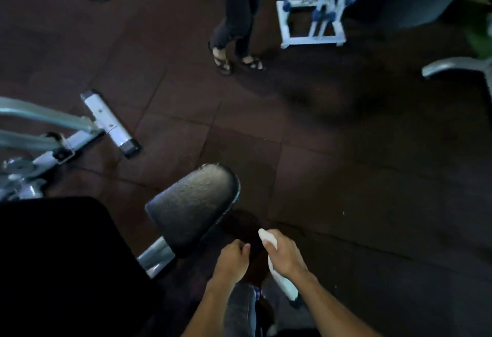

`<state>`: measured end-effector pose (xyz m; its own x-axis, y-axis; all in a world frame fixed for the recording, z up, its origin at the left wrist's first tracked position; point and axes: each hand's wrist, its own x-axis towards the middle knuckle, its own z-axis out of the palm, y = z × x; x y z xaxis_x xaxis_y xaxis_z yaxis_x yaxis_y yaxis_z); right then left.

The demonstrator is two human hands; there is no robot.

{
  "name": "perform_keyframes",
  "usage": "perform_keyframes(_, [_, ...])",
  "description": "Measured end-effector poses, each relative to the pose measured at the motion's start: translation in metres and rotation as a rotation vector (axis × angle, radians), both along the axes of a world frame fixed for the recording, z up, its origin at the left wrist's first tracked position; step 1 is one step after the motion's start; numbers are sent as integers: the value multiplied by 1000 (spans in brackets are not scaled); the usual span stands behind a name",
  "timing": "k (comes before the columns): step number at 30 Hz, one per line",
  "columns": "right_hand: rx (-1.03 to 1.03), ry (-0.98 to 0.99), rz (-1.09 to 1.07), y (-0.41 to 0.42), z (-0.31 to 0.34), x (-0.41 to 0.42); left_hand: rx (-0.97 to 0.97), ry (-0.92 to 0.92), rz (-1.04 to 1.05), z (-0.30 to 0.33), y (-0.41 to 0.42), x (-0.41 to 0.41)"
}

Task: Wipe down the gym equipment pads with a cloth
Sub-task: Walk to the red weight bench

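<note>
A black seat pad [194, 208] on a grey metal post stands at lower centre, its top speckled with small droplets. A larger black pad [53, 256] fills the lower left. Just right of the seat pad, my left hand [233, 258] has its fingers curled and pinches a dark cloth [254, 262] that hangs down between my hands; the cloth is hard to make out in the dim light. My right hand [285, 256] grips a white spray bottle [286, 284], its nozzle end pointing up and away from me.
Grey and white machine frame bars [106, 120] lie on the dark rubber floor tiles to the left. Another person's legs in sandals [234, 51] stand at the top centre. A white dumbbell rack [311, 17] stands beside them, and a grey chair base [452, 67] at the right edge.
</note>
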<state>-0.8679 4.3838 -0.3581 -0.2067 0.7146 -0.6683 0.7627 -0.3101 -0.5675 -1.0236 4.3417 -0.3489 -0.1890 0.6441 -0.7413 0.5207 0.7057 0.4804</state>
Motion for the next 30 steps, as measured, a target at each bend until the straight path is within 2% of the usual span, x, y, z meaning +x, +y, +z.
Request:
perform_keyframes(14, [2,1,-523,19,32,163,-85,32,-453,27,92,163])
perform_keyframes(23, [25,34,-814,3,36,199,-98,72,-739,33,131,229])
perform_keyframes(30, [8,13,-967,24,33,205,-127,99,-920,20,167,247])
